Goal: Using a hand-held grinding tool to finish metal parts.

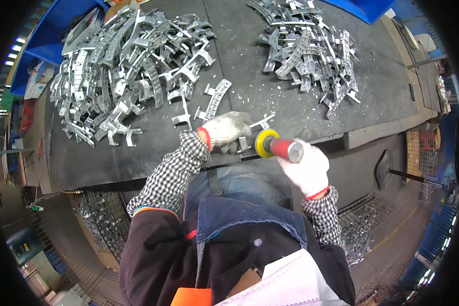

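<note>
My left hand [225,129], in a white work glove with a greyed fingertip area, is closed on a silver metal bracket [261,122] at the near edge of the table. Part of the bracket is hidden under the glove. In my gloved right hand [308,168] is a red handheld power sander [284,149] with a round yellow disc [264,143]. The disc stands right beside the bracket; whether it touches cannot be made out. Just beyond my left hand lies a loose curved bracket [218,99].
A large heap of metal brackets [132,61] covers the table's left side; a smaller pile [311,51] lies at the far right. Blue bins [48,35] stand at the far left. Wire baskets with metal parts [364,224] sit below, near a round-topped stand [382,169]. Metal chips dot the dark tabletop [239,66].
</note>
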The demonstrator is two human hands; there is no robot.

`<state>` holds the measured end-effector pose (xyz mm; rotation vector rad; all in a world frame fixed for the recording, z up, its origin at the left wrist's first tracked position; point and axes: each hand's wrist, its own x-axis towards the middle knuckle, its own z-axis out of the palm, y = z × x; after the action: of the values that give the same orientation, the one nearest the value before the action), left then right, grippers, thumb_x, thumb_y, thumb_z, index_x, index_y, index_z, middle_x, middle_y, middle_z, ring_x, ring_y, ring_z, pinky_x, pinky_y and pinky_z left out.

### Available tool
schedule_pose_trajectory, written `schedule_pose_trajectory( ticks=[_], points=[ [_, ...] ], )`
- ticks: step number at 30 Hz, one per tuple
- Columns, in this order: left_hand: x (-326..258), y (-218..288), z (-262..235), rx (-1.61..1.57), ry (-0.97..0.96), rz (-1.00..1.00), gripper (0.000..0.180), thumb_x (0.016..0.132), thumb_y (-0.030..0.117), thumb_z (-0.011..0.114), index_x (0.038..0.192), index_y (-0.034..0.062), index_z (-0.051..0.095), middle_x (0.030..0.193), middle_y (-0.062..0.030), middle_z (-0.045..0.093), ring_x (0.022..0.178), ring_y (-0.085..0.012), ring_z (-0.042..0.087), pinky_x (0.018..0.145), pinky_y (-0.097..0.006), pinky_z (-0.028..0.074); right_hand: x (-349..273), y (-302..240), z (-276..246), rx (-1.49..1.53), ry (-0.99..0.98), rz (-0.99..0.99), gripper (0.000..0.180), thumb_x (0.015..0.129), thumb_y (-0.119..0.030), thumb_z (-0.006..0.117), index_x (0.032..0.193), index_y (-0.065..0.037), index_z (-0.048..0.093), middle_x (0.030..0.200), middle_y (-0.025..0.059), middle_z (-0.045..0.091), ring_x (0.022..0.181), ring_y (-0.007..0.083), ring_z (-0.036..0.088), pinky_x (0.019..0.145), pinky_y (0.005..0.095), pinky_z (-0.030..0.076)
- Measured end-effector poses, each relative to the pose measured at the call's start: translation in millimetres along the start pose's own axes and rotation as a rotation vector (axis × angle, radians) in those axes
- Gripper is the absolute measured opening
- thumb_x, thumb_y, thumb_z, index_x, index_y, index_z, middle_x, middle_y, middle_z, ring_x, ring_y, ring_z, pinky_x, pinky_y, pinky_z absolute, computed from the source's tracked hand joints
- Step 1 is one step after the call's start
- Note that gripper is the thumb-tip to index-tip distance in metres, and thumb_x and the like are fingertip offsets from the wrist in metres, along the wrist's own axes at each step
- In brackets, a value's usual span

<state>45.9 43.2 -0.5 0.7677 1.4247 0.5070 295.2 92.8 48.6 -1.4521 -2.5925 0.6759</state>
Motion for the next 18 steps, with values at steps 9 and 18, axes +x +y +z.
schedule_pose_trajectory(
  ticks=[9, 18],
  points=[
    [0, -7, -2, -0.001, -0.015, 0.025, 0.031, 0.094, 0.022, 0.056, 0.116, 0.0009, 0.061, 0.076, -0.0098, 0.07, 0.046, -0.0132, 0.06, 0.035, -0.025, 0.045, -14, 22, 27, -0.117, 0.018, -0.025, 0.047, 0.073, -0.036, 0.087, 0.108, -0.009, 0.072, 0.09, 0.0123, 0.074, 0.081, 0.0323, 0.072, 0.074, 0.0419, 0.059],
    [3, -9, -4, -0.042, -0.02, 0.027, 0.029, 0.095, 0.022, 0.056, 0.113, 0.0006, 0.06, 0.071, -0.0091, 0.067, 0.044, -0.0131, 0.057, 0.034, -0.027, 0.041, -14, 21, 20, -0.146, -0.004, -0.123, 0.046, 0.071, -0.032, 0.087, 0.109, -0.01, 0.071, 0.085, 0.0103, 0.072, 0.078, 0.0311, 0.072, 0.071, 0.0422, 0.058]
  ],
)
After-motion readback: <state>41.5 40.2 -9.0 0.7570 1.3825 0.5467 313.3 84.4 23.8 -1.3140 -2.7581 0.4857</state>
